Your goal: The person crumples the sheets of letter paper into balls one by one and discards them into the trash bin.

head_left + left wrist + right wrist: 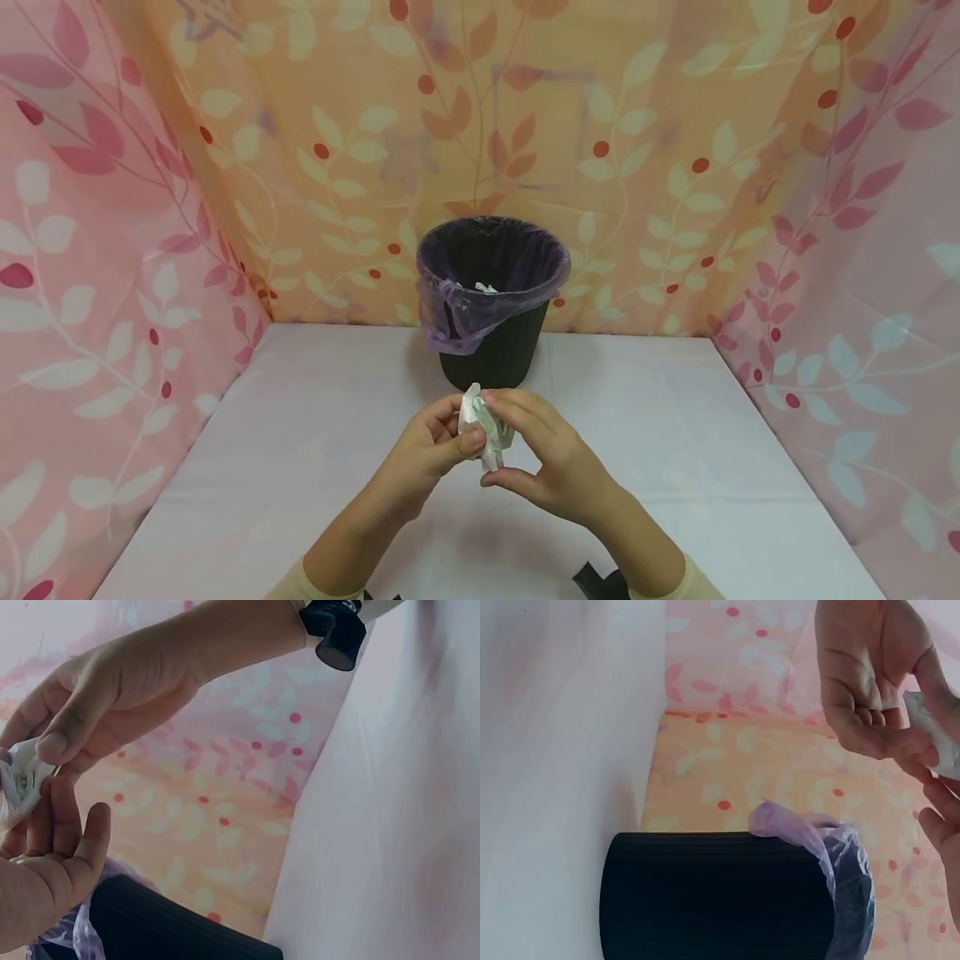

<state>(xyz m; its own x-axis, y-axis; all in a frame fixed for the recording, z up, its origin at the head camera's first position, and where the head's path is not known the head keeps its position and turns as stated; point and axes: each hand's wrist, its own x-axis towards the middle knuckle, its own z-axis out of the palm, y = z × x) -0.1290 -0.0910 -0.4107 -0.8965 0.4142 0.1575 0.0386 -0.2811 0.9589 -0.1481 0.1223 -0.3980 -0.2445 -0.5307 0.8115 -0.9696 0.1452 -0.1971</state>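
Note:
A small crumpled white wrapper (477,421) with pale green patches is between both hands, above the table and in front of the bin in the head view. My left hand (423,454) pinches it, thumb on the near face and fingers curled behind. My right hand (566,462) also holds it, fingertips at the upper edge and thumb at the lower. In the left wrist view the folded wrapper (21,780) looks thin and creased under the right thumb. The right wrist view shows only part of the wrapper (941,739) at its right border.
A black bin (498,358) stands at the back of the white table (337,417), a purple bag (468,321) folded over its rim. Something white (486,287) lies inside. Patterned cloth walls (480,108) enclose the back and sides. A black strap (600,582) sits by the right wrist.

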